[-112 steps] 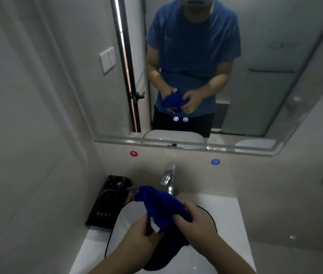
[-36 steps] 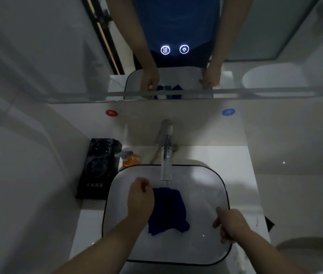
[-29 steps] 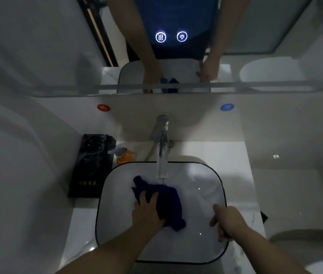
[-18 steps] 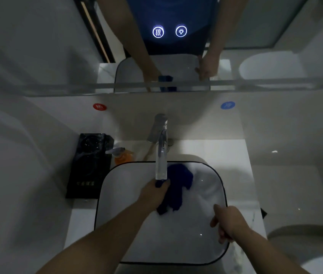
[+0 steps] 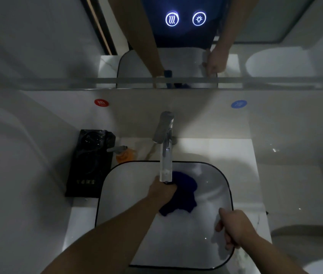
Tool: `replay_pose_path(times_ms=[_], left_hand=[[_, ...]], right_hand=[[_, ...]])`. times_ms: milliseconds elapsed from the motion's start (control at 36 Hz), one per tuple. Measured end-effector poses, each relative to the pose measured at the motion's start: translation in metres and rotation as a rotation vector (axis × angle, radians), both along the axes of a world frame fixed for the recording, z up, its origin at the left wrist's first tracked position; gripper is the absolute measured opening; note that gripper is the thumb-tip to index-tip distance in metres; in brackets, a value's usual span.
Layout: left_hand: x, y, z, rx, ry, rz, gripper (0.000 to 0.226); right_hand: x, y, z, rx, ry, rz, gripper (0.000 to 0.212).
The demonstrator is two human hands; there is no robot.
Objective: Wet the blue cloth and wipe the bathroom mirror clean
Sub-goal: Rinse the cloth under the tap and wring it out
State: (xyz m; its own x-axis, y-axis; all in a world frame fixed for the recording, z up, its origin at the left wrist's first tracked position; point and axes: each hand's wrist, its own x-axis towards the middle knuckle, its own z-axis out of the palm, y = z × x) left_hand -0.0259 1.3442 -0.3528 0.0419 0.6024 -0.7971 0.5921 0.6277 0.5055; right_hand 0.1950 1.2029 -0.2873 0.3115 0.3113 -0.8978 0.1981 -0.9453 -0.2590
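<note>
The blue cloth (image 5: 183, 192) lies bunched in the white basin (image 5: 129, 182), just under the spout of the chrome tap (image 5: 165, 153). My left hand (image 5: 161, 191) grips the cloth's left side, right below the spout. My right hand (image 5: 234, 227) curls over the basin's right rim and holds no cloth. The mirror (image 5: 57, 36) hangs above the backsplash and reflects both arms, the basin and the cloth. I cannot tell whether water runs from the tap.
A black box (image 5: 89, 163) stands on the counter left of the basin, with an orange pump bottle (image 5: 124, 154) beside it. Red (image 5: 101, 102) and blue (image 5: 239, 104) round stickers mark the backsplash. Two lit touch icons (image 5: 185, 18) glow on the mirror. A toilet (image 5: 305, 246) sits lower right.
My left hand gathered the cloth from the basin floor and carried it up under the tap spout. My right hand stayed on the basin's right rim. The view tilted down from the mirror.
</note>
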Motion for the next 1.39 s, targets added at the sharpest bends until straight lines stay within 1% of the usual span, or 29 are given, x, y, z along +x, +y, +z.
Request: replay_pose_path(times_ms=[56, 83, 111, 167, 194, 222, 250, 361, 417, 500, 556, 611, 639, 667, 722, 750, 778, 806, 861, 917, 1000, 1056, 1111, 1167, 1222, 1250, 1306, 1333, 1389], left_hand=[[-0.004, 0.002, 0.004, 0.085, -0.098, 0.092, 0.024], [-0.009, -0.001, 0.003, 0.189, -0.069, 0.085, 0.035], [-0.016, -0.008, 0.000, 0.363, 0.052, 0.037, 0.046], [-0.027, -0.027, -0.008, 0.701, 0.394, -0.181, 0.062], [-0.030, -0.035, -0.011, 0.813, 0.500, -0.303, 0.066], [-0.030, -0.042, -0.013, 0.853, 0.536, -0.405, 0.069], [-0.028, -0.047, -0.012, 0.848, 0.551, -0.479, 0.072], [-0.018, -0.045, -0.019, 0.597, 0.675, -0.623, 0.087], [-0.009, -0.033, -0.017, 0.490, 0.683, -0.677, 0.074], [-0.009, -0.013, -0.017, 0.320, 0.465, -0.612, 0.051], [-0.013, -0.006, -0.011, 0.194, 0.226, -0.496, 0.049], [-0.019, -0.003, -0.006, 0.129, 0.065, -0.356, 0.049], [-0.020, -0.004, -0.002, 0.173, 0.045, -0.280, 0.048], [-0.022, -0.005, -0.001, 0.301, 0.083, -0.231, 0.046], [-0.025, -0.010, -0.005, 0.661, 0.349, -0.281, 0.047], [-0.025, -0.014, -0.006, 0.790, 0.457, -0.319, 0.056], [-0.023, -0.018, -0.005, 0.845, 0.514, -0.358, 0.067], [-0.019, -0.021, -0.002, 0.842, 0.545, -0.385, 0.074], [-0.011, -0.027, -0.007, 0.705, 0.615, -0.420, 0.079], [-0.006, -0.026, -0.011, 0.550, 0.654, -0.445, 0.079], [-0.001, -0.014, -0.008, 0.401, 0.664, -0.520, 0.073], [-0.002, -0.003, 0.000, 0.339, 0.570, -0.493, 0.066], [-0.007, 0.004, 0.005, 0.246, 0.375, -0.339, 0.049], [-0.013, 0.010, 0.010, 0.181, 0.169, -0.197, 0.044], [-0.018, 0.013, 0.012, 0.250, 0.067, -0.117, 0.043], [-0.019, 0.012, 0.014, 0.357, 0.108, -0.126, 0.043], [-0.020, 0.002, 0.013, 0.669, 0.352, -0.229, 0.052], [-0.017, -0.005, 0.012, 0.770, 0.462, -0.281, 0.061], [-0.007, -0.017, 0.015, 0.755, 0.559, -0.329, 0.075]], right_hand=[[0.001, 0.001, 0.001, 0.000, 0.005, 0.007, 0.056], [0.001, 0.001, 0.002, -0.001, 0.009, 0.010, 0.056], [0.001, 0.001, 0.002, -0.001, 0.014, 0.011, 0.056], [0.002, 0.000, 0.001, 0.002, 0.020, 0.012, 0.058], [0.003, -0.001, 0.001, 0.003, 0.021, 0.011, 0.058], [0.003, -0.001, 0.001, 0.003, 0.022, 0.009, 0.058], [0.003, -0.001, 0.001, 0.006, 0.021, 0.006, 0.058], [0.002, -0.001, 0.000, 0.017, 0.007, 0.026, 0.061], [0.002, -0.001, -0.001, 0.013, 0.004, 0.028, 0.061], [0.001, -0.001, 0.000, 0.006, -0.005, 0.024, 0.060], [0.000, -0.002, 0.003, 0.012, -0.005, 0.020, 0.059], [0.000, -0.002, 0.006, 0.021, 0.001, 0.024, 0.058], [0.000, -0.002, 0.007, 0.024, 0.004, 0.026, 0.059], [0.000, -0.002, 0.008, 0.028, 0.006, 0.027, 0.059], [0.001, -0.002, 0.008, 0.048, 0.005, 0.036, 0.063], [0.002, -0.001, 0.007, 0.062, -0.001, 0.049, 0.066], [0.002, 0.000, 0.007, 0.077, -0.006, 0.067, 0.068], [0.002, 0.000, 0.008, 0.088, -0.008, 0.083, 0.070], [0.002, 0.001, 0.009, 0.095, -0.006, 0.083, 0.070], [0.000, 0.002, 0.010, 0.092, -0.003, 0.077, 0.069], [-0.002, 0.003, 0.012, 0.083, -0.007, 0.063, 0.068], [-0.003, 0.004, 0.013, 0.074, -0.013, 0.054, 0.067], [-0.003, 0.003, 0.015, 0.073, -0.018, 0.049, 0.067], [-0.004, 0.003, 0.017, 0.074, -0.014, 0.036, 0.067], [-0.004, 0.003, 0.017, 0.079, -0.006, 0.029, 0.067], [-0.004, 0.003, 0.017, 0.081, -0.002, 0.022, 0.068], [-0.003, 0.003, 0.015, 0.084, 0.003, 0.016, 0.068], [-0.003, 0.002, 0.014, 0.085, 0.002, 0.021, 0.069], [-0.002, 0.002, 0.013, 0.083, -0.004, 0.032, 0.068]])
